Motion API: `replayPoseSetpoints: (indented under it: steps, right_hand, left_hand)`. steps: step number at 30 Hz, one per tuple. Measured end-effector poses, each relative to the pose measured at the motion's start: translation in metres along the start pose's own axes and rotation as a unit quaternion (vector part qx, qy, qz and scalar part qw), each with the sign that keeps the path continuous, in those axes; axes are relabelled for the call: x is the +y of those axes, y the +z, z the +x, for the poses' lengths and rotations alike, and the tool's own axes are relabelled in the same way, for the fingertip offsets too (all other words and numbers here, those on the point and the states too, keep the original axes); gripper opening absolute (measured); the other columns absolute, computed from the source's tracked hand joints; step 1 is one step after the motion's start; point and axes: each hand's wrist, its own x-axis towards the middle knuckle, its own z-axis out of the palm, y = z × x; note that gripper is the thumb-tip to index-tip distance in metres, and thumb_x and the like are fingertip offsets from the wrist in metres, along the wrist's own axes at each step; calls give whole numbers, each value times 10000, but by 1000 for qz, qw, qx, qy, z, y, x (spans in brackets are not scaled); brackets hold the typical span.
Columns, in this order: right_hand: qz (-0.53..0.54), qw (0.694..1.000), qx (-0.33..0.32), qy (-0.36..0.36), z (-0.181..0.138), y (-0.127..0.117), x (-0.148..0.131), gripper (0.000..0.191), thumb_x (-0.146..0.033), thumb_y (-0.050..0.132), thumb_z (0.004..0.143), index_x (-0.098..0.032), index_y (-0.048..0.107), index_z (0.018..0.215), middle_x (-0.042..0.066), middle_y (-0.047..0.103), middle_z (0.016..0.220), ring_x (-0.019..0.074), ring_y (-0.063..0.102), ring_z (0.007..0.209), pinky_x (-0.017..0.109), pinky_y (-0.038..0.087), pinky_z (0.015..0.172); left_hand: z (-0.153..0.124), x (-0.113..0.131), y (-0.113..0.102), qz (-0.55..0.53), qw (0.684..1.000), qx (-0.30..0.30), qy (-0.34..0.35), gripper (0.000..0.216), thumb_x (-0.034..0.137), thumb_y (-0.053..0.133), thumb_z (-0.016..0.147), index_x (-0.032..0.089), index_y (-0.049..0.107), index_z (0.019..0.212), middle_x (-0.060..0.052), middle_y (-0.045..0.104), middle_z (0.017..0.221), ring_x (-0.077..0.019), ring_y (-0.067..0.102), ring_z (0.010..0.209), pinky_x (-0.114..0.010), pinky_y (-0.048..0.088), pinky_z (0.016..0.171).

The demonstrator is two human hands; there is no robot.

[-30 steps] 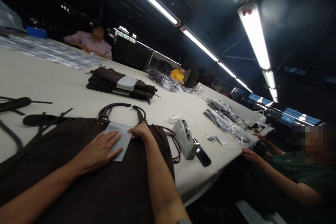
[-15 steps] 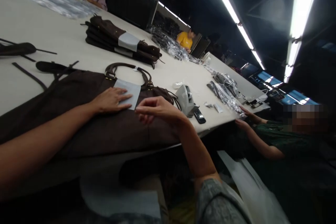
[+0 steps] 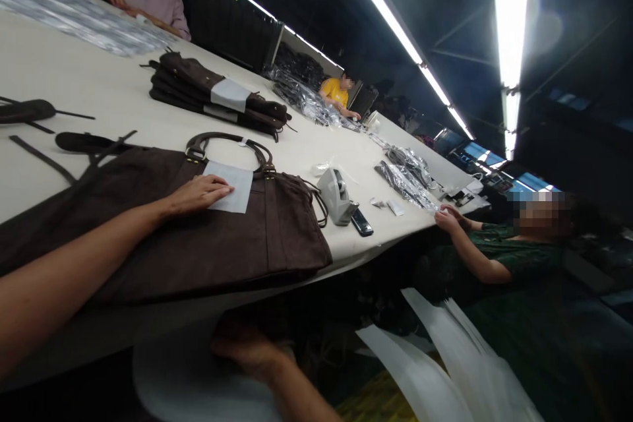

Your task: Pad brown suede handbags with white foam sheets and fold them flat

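A dark brown handbag (image 3: 297,231) lies flat along the table's near edge, its looped handle (image 3: 222,136) pointing away from me. A small white sheet (image 3: 240,194) covers the bag just below the handle. My left hand (image 3: 200,194) rests flat on the bag, its extended fingertips on that sheet. Below the table edge, in shadow, is my right hand (image 3: 247,349); its fingers are too dark to make out. It is close to a large pale sheet (image 3: 168,376), but I cannot tell whether it touches it.
A tape dispenser (image 3: 337,196) and a phone (image 3: 362,221) are right of the bag. Stacked brown bags (image 3: 173,89) lie behind it. Plastic-wrapped items (image 3: 403,178) sit farther right, near a person in green (image 3: 487,264). Loose white sheets (image 3: 445,349) hang at lower right.
My right hand has left the bag's top and dropped below the table edge. My left hand stays on the bag, its fingers now closer together. The view has shifted slightly.
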Motion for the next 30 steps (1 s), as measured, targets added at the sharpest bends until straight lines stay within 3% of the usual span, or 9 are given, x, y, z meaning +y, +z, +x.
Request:
replayPoseSetpoints:
  steps: [3, 6, 10, 13, 17, 20, 23, 26, 30]
  right_hand:
    - [-41, 996, -66, 33, -11, 18, -27, 451, -503, 906, 484, -348, 757, 881, -26, 726, 988, 292, 654, 1122, 404, 482, 1026]
    - [-123, 988, -87, 35, -36, 17, -76, 468, -532, 907, 464, -218, 706, 747, -27, 646, 785, 196, 634, 828, 314, 518, 818]
    - [-197, 980, 22, -29, -59, 10, -151, 542, -503, 897, 561, -163, 701, 936, -16, 606, 774, 125, 552, 716, 226, 463, 664]
    - [-222, 974, 47, -17, -62, 13, -186, 711, -423, 932, 540, -201, 649, 1153, -15, 629, 764, 127, 572, 660, 212, 443, 585]
    - [-113, 993, 18, -19, -50, 29, -197, 919, -363, 938, 544, -233, 515, 1350, -64, 598, 658, 77, 491, 522, 178, 382, 511]
    - [43, 998, -44, -5, -32, 43, -198, 633, -314, 886, 601, -154, 655, 1168, -22, 636, 715, 67, 527, 560, 187, 440, 565]
    - [132, 988, -79, -23, -4, 46, -202, 501, -122, 842, 510, -135, 696, 989, 36, 702, 882, 123, 649, 762, 241, 530, 740]
    - [81, 993, -76, -29, 30, 30, -210, 456, -68, 823, 484, -127, 674, 910, 61, 724, 920, 169, 689, 807, 286, 559, 769]
    - [-151, 985, -75, 19, 72, -12, -220, 290, -330, 816, 715, -102, 675, 824, 59, 701, 704, 135, 645, 602, 229, 519, 581]
  left_hand:
    - [4, -10, -1, -6, 1000, 2, -1, 698, 527, 228, 942, 53, 636, 1253, -124, 600, 1345, -213, 503, 1262, -326, 317, 1142]
    - [11, -21, 2, -12, 1000, 2, -16, 686, 591, 348, 847, 117, 681, 1214, -114, 618, 1335, -244, 539, 1250, -333, 329, 1157]
    - [19, -31, 4, -46, 999, -9, -28, 748, 686, 352, 794, 143, 693, 1178, -124, 618, 1338, -267, 531, 1278, -360, 315, 1183]
    - [19, -33, 3, -79, 996, -20, -24, 719, 697, 356, 860, 125, 665, 1167, -149, 609, 1338, -250, 512, 1301, -439, 293, 1194]
    - [17, -31, 3, -111, 993, -21, -22, 593, 638, 439, 913, 134, 653, 1141, -134, 601, 1338, -249, 497, 1315, -516, 256, 1193]
    - [16, -29, 4, -130, 991, -11, -31, 519, 583, 467, 927, 141, 662, 1117, -120, 606, 1332, -245, 494, 1313, -517, 234, 1198]
    - [14, -28, 4, -147, 988, -5, -45, 487, 554, 456, 937, 149, 674, 1098, -108, 617, 1324, -239, 505, 1298, -492, 254, 1191]
    - [12, -26, 2, -161, 986, -5, -53, 488, 551, 445, 941, 151, 669, 1110, -107, 621, 1314, -237, 520, 1277, -481, 303, 1166]
    - [12, -24, 1, -171, 983, -14, -58, 477, 552, 478, 937, 137, 665, 1078, -112, 611, 1306, -247, 505, 1291, -511, 295, 1167]
